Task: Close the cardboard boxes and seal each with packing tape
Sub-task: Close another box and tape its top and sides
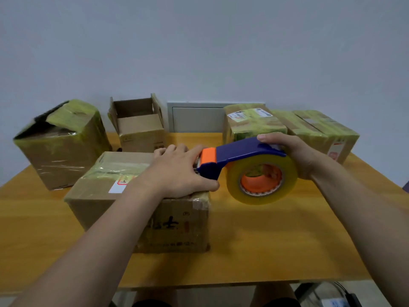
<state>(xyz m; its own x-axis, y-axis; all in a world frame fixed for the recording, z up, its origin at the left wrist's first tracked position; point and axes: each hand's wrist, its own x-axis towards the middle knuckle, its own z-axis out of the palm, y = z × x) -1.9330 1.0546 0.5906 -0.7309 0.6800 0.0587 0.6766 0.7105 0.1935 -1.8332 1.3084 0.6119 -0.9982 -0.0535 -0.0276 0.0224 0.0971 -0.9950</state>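
Orange table (pixel 265 240) | left hand (pixel 177 171) flat on near box (pixel 172 222) | right hand (pixel 294 151) gripping tape dispenser (pixel 239 151) | worry: cutter teeth (pixel 197 163) beside my left hand, could nick me

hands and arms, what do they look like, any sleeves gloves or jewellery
The left hand and the right hand are bare, with no gloves. The left forearm and the right forearm are uncovered as far as the frame shows; no sleeve edge is in view. No watch, bracelet or ring shows on either wrist or on the visible fingers.
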